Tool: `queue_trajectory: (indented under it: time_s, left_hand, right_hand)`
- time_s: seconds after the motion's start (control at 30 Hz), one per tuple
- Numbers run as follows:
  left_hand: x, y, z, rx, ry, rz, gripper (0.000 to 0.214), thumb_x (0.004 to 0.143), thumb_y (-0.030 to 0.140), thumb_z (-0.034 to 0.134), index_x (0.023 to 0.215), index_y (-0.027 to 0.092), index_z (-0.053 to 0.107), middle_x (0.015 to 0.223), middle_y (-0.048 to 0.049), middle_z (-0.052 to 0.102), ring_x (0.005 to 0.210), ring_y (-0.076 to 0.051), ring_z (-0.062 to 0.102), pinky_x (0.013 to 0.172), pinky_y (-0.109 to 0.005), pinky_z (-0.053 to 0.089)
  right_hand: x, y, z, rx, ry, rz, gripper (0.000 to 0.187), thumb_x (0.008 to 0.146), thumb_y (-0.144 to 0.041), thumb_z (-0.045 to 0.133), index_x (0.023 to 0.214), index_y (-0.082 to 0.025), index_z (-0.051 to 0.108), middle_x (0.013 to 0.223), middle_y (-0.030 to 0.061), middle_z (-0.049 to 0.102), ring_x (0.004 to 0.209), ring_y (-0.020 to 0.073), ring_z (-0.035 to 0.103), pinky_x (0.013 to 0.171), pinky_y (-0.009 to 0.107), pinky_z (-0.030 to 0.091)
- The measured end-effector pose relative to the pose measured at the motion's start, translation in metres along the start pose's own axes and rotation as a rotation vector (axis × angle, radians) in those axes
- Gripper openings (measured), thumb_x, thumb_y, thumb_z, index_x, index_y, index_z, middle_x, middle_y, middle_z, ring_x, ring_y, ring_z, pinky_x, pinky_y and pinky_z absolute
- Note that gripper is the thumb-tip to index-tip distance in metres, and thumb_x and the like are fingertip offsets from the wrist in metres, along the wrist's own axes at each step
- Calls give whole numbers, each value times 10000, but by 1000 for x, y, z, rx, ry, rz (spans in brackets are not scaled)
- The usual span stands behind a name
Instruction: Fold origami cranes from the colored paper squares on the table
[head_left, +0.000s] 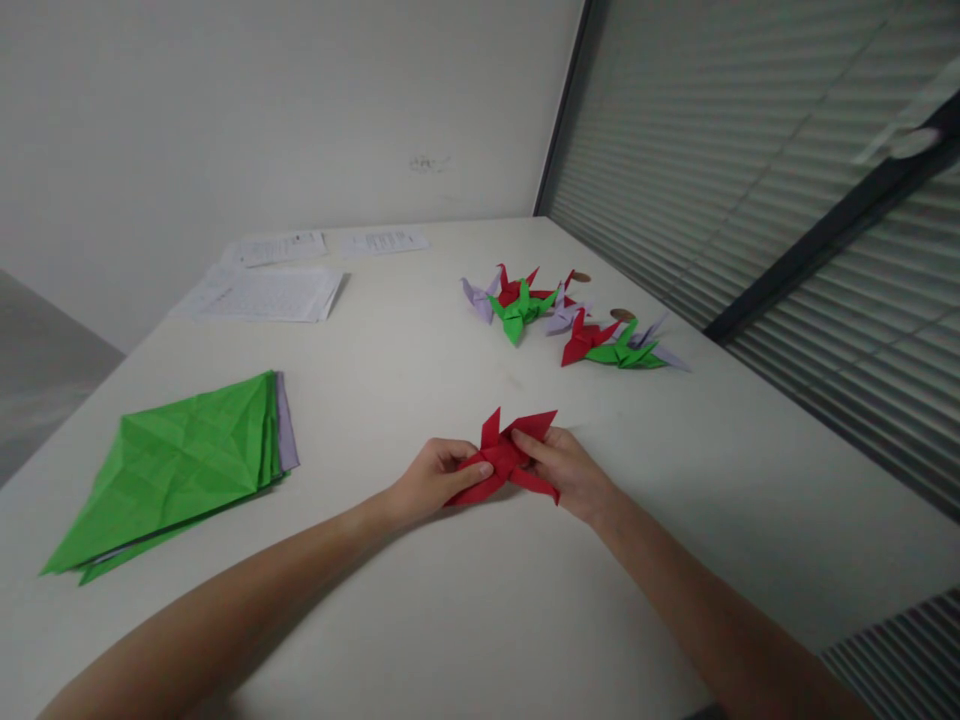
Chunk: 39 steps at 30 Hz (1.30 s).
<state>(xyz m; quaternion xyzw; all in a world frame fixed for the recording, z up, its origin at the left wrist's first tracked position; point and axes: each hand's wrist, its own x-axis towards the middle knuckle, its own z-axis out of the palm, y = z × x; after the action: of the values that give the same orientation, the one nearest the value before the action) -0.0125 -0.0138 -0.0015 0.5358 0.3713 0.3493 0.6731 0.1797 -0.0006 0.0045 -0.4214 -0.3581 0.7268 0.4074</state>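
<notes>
Between my two hands is a red origami crane (pixel 504 460), held low over the white table with its wings and narrow points spread. My left hand (pixel 435 478) pinches its left side, the thumb lying on top near the middle. On the other side, my right hand (pixel 568 468) grips it near the upper right wing, thumb on top and the fingers partly hidden beneath. Farther back on the right lie several finished paper cranes, among them a green crane (pixel 517 312), a red crane (pixel 582 338) and a light purple crane (pixel 480 297).
A stack of creased green paper sheets (pixel 191 445), with a purple edge showing, lies on the left. Printed white papers (pixel 270 295) are at the back left. Window blinds (pixel 750 170) border the table (pixel 390 360) on the right. Two brownish round spots sit beside the cranes.
</notes>
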Motion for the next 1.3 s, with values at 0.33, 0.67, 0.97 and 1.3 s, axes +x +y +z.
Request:
queue_trajectory:
  time_s: [0.33,0.67,0.97,1.3]
  left_hand:
    - [0,-1,0,-29,0,10,442,708,527,757,716,90,696,616,-7,549,546,-77,417,496,-197,296]
    - [1,0,-3,-28,-6,15,425,728,510,752,744,87,718,627,-14,551,554,-78,414,512,-206,287]
    - [1,0,-3,-13,-8,35,394,745,490,746,742,97,728,672,-32,585,586,-92,439,528,-214,306]
    - [0,-3,-4,-29,-18,56,356,764,457,744,770,102,733,711,-40,610,610,-96,469,545,-212,336]
  right_hand:
    - [4,3,-8,-60,58,-50,346,593,-463,849,702,-169,703,670,19,675,624,152,576,627,292,435]
    - [2,-1,-5,-33,59,-79,326,594,-445,857,717,-177,718,695,18,676,670,155,587,664,295,435]
    - [3,-1,-5,-51,63,-93,328,601,-450,853,718,-173,721,684,12,674,655,147,578,657,289,430]
    - [1,-4,-3,-33,56,-100,326,582,-446,865,710,-182,724,688,11,688,679,152,596,700,299,451]
